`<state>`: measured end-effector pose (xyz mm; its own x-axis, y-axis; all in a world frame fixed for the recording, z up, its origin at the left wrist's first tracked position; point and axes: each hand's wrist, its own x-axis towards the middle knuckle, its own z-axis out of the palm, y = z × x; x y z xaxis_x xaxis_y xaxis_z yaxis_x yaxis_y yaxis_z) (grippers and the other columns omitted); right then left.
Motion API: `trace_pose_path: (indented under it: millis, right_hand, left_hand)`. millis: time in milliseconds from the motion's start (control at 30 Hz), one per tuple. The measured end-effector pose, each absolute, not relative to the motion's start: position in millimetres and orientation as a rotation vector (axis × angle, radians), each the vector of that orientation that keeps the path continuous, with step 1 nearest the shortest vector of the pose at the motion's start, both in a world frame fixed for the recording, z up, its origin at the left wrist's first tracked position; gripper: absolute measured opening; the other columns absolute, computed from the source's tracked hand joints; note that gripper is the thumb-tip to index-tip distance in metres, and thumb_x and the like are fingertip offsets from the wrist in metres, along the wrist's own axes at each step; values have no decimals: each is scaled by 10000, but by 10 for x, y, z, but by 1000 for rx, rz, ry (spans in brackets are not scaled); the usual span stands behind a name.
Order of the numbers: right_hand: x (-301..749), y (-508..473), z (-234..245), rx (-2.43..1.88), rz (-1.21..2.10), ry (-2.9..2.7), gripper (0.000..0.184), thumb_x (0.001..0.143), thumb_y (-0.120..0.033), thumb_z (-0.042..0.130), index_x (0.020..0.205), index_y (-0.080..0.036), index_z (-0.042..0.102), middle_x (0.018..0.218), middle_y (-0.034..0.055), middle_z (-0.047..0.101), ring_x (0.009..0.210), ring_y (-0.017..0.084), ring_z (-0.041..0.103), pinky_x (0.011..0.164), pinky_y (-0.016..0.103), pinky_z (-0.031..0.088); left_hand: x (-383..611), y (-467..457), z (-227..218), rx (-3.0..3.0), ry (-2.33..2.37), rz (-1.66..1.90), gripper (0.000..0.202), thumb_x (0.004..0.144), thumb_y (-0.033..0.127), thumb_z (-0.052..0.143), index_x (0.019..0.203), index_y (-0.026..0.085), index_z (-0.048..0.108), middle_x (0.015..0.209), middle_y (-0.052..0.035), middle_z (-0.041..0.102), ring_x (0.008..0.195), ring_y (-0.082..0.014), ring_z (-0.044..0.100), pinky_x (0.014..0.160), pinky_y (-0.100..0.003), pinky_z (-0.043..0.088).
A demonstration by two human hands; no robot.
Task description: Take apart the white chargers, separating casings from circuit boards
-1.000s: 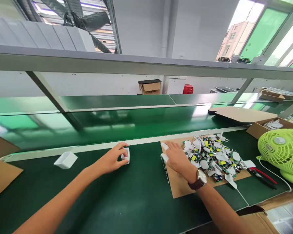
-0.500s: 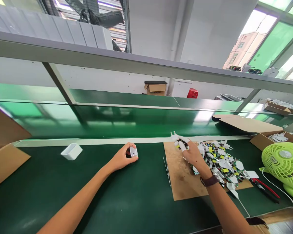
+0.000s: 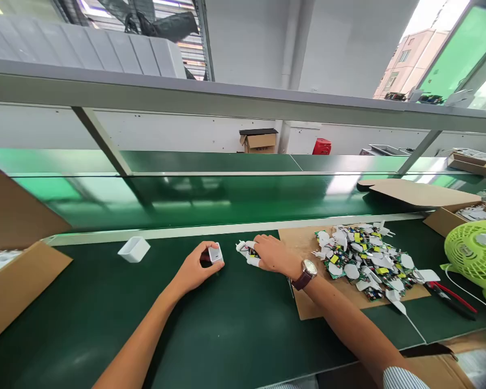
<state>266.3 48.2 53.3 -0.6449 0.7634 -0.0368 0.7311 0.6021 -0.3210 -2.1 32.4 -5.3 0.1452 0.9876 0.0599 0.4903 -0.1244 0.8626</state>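
My left hand [image 3: 198, 266] is closed around a small white charger housing [image 3: 216, 253], held just above the green bench. Facing it from the right, my right hand [image 3: 274, 254] grips a charger circuit board [image 3: 250, 252] with a white plug end pointing left. A narrow gap separates the two pieces. Another white housing [image 3: 134, 249] stands by itself farther left on the bench. To the right, a heap of circuit boards with white and yellow parts [image 3: 364, 259] lies on a flat cardboard sheet [image 3: 308, 308].
A cardboard box [image 3: 28, 292] with white pieces is at the left edge. On the right are a green fan [image 3: 476, 254], red-and-black pliers [image 3: 453, 300] and another cardboard box [image 3: 445, 219]. A shelf beam [image 3: 243, 102] runs across above the bench.
My right hand has moved left from the heap's edge, carrying the circuit board close to my left hand. My left hand still holds the housing, now with its open side tilted more into view.
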Motion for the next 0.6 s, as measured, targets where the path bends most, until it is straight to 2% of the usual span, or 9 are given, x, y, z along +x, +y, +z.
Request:
trace_pose_path:
  millis: [67, 167, 233, 333, 400, 500, 600]
  right_hand:
    - [2636, 503, 502, -1208, 537, -2737, 248, 869, -183, 732, 1111, -132, 714, 1053, 121, 678, 986, 264, 630, 862, 351, 474]
    - [2590, 556, 464, -1135, 673, -2743, 496, 757, -313, 868, 1197, -170, 688, 961, 34, 689, 818, 183, 636, 717, 259, 484]
    - [2575, 608, 446, -1148, 730, -2710, 527, 816, -322, 817, 1280, -145, 641, 937, 18, 703, 749, 149, 639, 655, 231, 486]
    - [2601, 685, 441, -1155, 761, -2685, 376, 974, -265, 623, 1338, -175, 615, 928, 1, 734, 748, 131, 667, 680, 225, 511]
    - [2630, 706, 449, -1176, 712, -2673, 332, 993, -208, 564, 1316, -204, 643, 1018, 21, 747, 847, 150, 691, 772, 253, 525]
    - [2632, 656, 455, -1307, 525, -2599, 358, 1002, -146, 478, 1325, -157, 633, 1219, 131, 690, 1078, 236, 665, 948, 360, 492]
    - [2566, 535, 428, -1409, 417, -2567, 333, 1018, -173, 423, 1250, -134, 659, 1148, 168, 683, 1026, 279, 676, 917, 407, 499]
  left_hand:
    - [-12, 304, -56, 1726, 1437, 904, 500, 732, 492, 757, 1119, 229, 581, 1002, -37, 704, 864, -234, 694, 822, -385, 574]
    - [3, 306, -66, 1764, 1442, 921, 477, 738, 470, 745, 1116, 223, 592, 1032, -48, 708, 887, -239, 693, 846, -404, 572]
    - [-6, 311, -82, 1797, 1444, 921, 463, 752, 462, 733, 1124, 220, 599, 1072, -61, 706, 914, -242, 691, 865, -414, 570]
    - [-49, 309, -114, 1866, 1445, 915, 446, 773, 449, 717, 1143, 223, 612, 1149, -77, 690, 966, -247, 684, 896, -427, 567]
    - [-83, 304, -134, 1917, 1440, 921, 430, 790, 435, 702, 1158, 228, 616, 1185, -81, 676, 1003, -250, 675, 907, -427, 568]
    - [-122, 301, -157, 1994, 1426, 951, 401, 824, 408, 670, 1181, 234, 612, 1229, -87, 657, 1085, -258, 653, 925, -425, 570]
    - [-143, 299, -170, 2059, 1413, 967, 392, 848, 390, 655, 1206, 239, 602, 1266, -94, 642, 1156, -267, 625, 957, -434, 564]
